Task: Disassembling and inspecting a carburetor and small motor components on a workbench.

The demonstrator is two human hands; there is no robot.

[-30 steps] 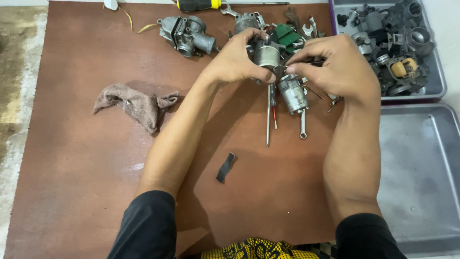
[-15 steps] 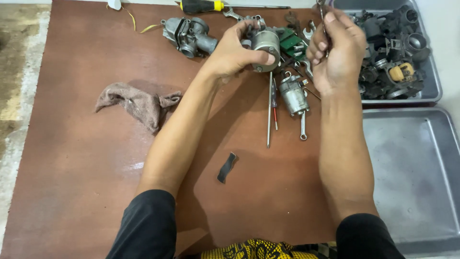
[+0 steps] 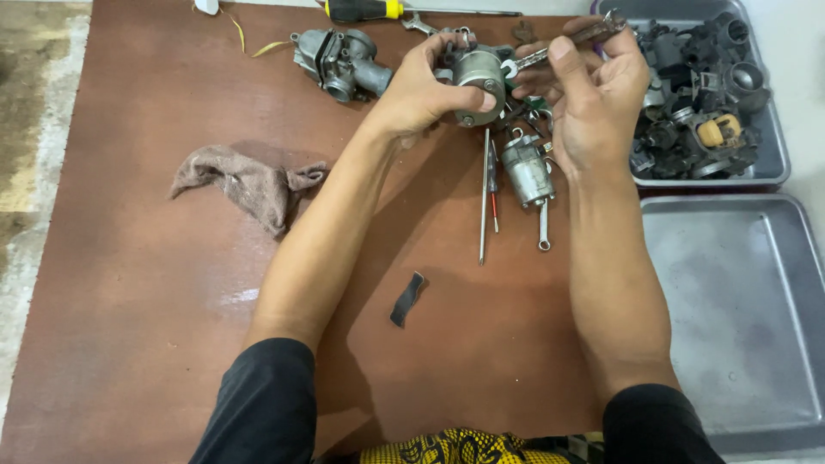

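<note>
The left hand (image 3: 421, 90) grasps a round grey metal carburettor body (image 3: 478, 79) at 12 o'clock above the brown worktop (image 3: 129, 301). The right hand (image 3: 593, 94) fingers pinch a small silver spanner (image 3: 559, 47) against it. Disassembly appears mid-way: a second grey carburettor part (image 3: 526, 169) lies at 6 o'clock below.

1. The reddish-brown wooden desk (image 3: 155, 344) looks matt and smooth, with a few pale scuffs.
2. The round grey cast-metal carburettor part (image 3: 478, 77) in the left hand (image 3: 421, 90) has a dull, slightly grainy finish.
3. The slim silver metal spanner (image 3: 563, 47) in the right hand (image 3: 593, 94) is bright and polished.
4. The crumpled beige cloth rag (image 3: 245, 182) looks soft, rough and worn.
5. The shallow grey metal tray (image 3: 739, 318) is brushed and matt, with faint stains.
6. The screwdriver with a black and yellow plastic handle (image 3: 365, 9) is glossy.
7. The small black strip (image 3: 407, 299) looks like matt rubber.
</note>
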